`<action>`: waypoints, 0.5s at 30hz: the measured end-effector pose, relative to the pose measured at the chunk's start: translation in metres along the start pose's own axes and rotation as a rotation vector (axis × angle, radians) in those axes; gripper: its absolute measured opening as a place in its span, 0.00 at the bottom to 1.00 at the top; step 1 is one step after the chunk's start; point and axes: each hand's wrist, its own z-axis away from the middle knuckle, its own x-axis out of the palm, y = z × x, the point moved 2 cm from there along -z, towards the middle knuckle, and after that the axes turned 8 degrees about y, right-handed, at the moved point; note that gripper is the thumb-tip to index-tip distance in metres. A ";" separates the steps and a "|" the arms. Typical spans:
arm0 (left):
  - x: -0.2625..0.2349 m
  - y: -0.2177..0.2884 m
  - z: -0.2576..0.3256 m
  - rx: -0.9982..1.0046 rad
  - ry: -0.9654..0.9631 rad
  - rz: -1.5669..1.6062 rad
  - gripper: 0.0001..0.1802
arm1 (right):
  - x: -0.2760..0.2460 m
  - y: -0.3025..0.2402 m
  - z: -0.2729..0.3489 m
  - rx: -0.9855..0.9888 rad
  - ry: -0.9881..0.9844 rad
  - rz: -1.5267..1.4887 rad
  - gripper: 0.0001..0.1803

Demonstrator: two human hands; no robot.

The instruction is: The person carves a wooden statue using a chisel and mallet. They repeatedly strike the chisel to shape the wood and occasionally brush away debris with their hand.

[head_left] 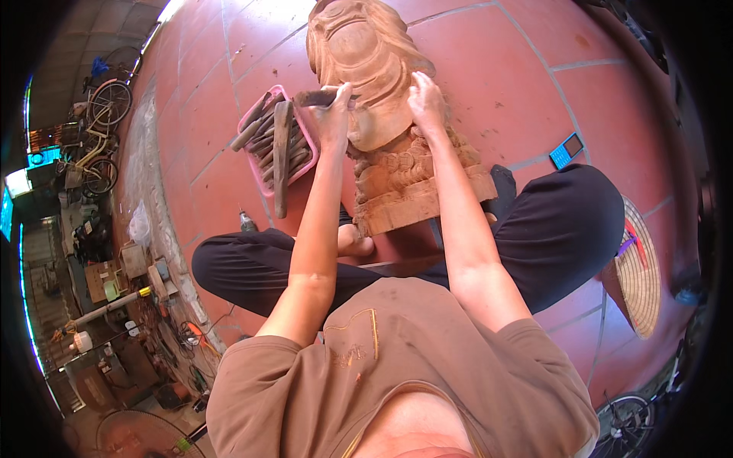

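Here's the wooden statue (383, 107), lying on the tiled floor (489, 46), base nearest the crossed legs (569, 229). Left hand (334, 122) closed round a dark handle (313, 98); right hand (427, 104) curled at the statue's side, whether gripping anything I can't tell. Looks like tool work on the carved surface; the next move seems to want steady bracing. Just left, a pink basket (314, 155) of sticks (282, 153).
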 end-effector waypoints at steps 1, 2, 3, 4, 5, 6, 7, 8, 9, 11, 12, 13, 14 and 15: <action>-0.003 0.003 0.005 -0.013 0.035 -0.018 0.08 | 0.003 -0.008 0.003 0.020 -0.215 0.222 0.24; -0.007 0.004 0.010 -0.024 0.072 -0.034 0.08 | 0.003 -0.015 0.006 -0.007 -0.253 0.326 0.26; -0.013 0.003 0.013 -0.009 0.091 -0.067 0.08 | 0.003 -0.021 0.011 -0.033 -0.290 0.431 0.27; -0.021 0.001 0.014 -0.017 0.121 -0.049 0.08 | 0.004 -0.030 0.018 -0.059 -0.329 0.537 0.29; -0.027 -0.001 0.013 -0.024 0.148 -0.026 0.08 | 0.009 -0.039 0.026 -0.038 -0.367 0.585 0.33; -0.033 -0.003 0.011 -0.030 0.174 -0.004 0.08 | 0.015 -0.051 0.035 -0.155 -0.382 0.765 0.37; -0.040 -0.004 0.013 -0.051 0.197 0.005 0.07 | 0.017 -0.063 0.050 -0.195 -0.390 0.806 0.39; -0.045 -0.003 0.011 -0.043 0.211 0.013 0.07 | 0.019 -0.076 0.066 -0.239 -0.395 0.846 0.41; -0.049 -0.002 0.008 -0.035 0.224 0.023 0.07 | 0.019 -0.086 0.082 -0.289 -0.408 0.812 0.42; -0.054 0.003 0.000 -0.040 0.246 0.087 0.06 | 0.032 -0.090 0.115 -0.448 -0.468 0.744 0.42; -0.054 0.007 -0.002 -0.031 0.249 0.101 0.06 | 0.041 -0.084 0.131 -0.556 -0.515 0.712 0.41; -0.060 0.012 -0.004 -0.024 0.268 0.111 0.06 | 0.025 -0.099 0.136 -0.550 -0.449 0.439 0.30; -0.061 0.018 -0.005 -0.014 0.276 0.122 0.06 | 0.015 -0.104 0.123 -0.372 -0.524 0.223 0.26; -0.062 0.022 -0.005 -0.023 0.288 0.111 0.06 | 0.007 -0.105 0.107 -0.188 -0.589 0.010 0.22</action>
